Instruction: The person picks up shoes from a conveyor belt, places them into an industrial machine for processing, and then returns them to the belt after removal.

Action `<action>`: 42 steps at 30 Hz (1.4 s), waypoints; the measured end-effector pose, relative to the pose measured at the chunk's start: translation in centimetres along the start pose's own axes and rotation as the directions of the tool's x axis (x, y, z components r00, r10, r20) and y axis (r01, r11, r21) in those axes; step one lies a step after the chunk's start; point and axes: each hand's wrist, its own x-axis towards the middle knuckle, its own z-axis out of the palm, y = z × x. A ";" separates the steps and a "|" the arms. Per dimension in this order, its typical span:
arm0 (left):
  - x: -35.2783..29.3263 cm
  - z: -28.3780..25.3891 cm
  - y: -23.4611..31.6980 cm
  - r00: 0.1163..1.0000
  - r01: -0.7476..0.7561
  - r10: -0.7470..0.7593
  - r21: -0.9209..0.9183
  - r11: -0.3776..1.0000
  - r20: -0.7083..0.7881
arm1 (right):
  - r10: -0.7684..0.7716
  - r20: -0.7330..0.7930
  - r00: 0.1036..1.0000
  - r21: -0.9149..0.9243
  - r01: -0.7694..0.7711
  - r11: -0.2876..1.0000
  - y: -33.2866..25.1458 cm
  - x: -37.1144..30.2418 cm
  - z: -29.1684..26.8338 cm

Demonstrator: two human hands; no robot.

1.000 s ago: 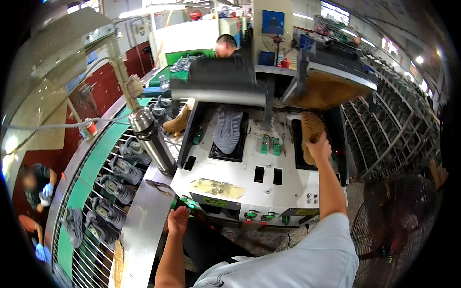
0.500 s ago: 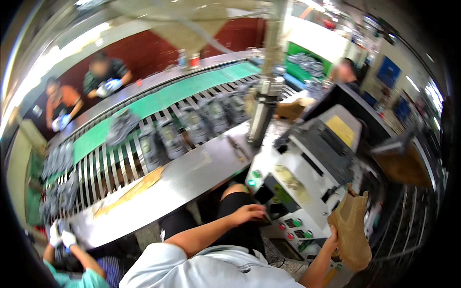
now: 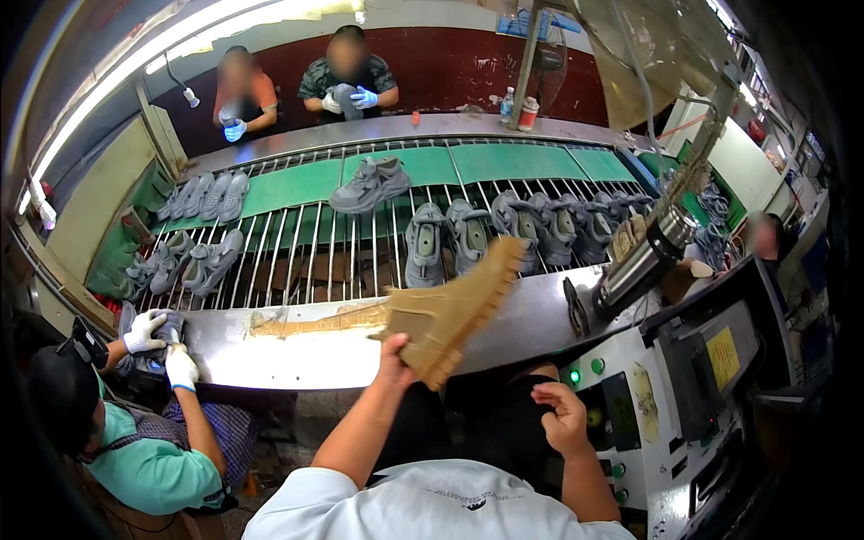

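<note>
A tan ankle boot [image 3: 457, 310] hangs tilted over the near edge of the metal ledge, its chunky sole facing right. Around its shaft end my left hand [image 3: 393, 362] is closed. My right hand [image 3: 560, 417] is beside the machine's control panel, loosely bent, fingers apart and nothing visible in it. Beyond the boot, several grey sneakers [image 3: 425, 245] stand on the roller rack, and another grey pair [image 3: 369, 184] lies on the green belt.
A steel ledge [image 3: 220, 346] runs before me. Pliers [image 3: 574, 306] and a steel flask [image 3: 648, 261] rest on its right part. The machine with buttons [image 3: 621, 396] stands at my right. A gloved co-worker [image 3: 148, 459] handles a shoe at left; two others work across the belt.
The boot has gone from my right hand into my left and now lies across the middle of the view. My right hand has let go. The view has swung left.
</note>
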 end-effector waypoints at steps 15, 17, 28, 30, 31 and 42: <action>24.0 -14.5 9.1 0.577 -0.175 0.808 0.947 0.270 -0.124 | -0.304 -0.001 0.953 -0.419 0.276 0.865 9.3 5.3 5.4; 24.5 -14.0 7.3 0.601 -0.262 0.794 0.917 0.301 -0.089 | -0.268 -0.008 0.963 -0.431 0.238 0.870 11.1 7.1 5.9; 24.0 -12.7 11.4 0.891 -0.043 0.453 0.990 0.134 -0.023 | -0.090 0.050 0.995 -0.733 0.097 0.673 25.7 26.9 16.8; 23.8 -14.4 13.6 0.918 -0.100 0.390 0.994 0.040 0.077 | -0.069 0.100 0.993 -0.805 0.121 0.581 26.3 27.7 18.5; 24.7 -15.6 15.2 0.896 -0.221 0.419 0.966 0.137 0.145 | -0.099 0.085 0.992 -0.799 0.127 0.588 26.1 27.8 19.2; 50.8 -10.3 26.9 0.490 -0.002 0.798 0.916 -0.402 0.351 | -0.069 0.128 0.989 -0.852 0.145 0.504 25.9 28.0 19.3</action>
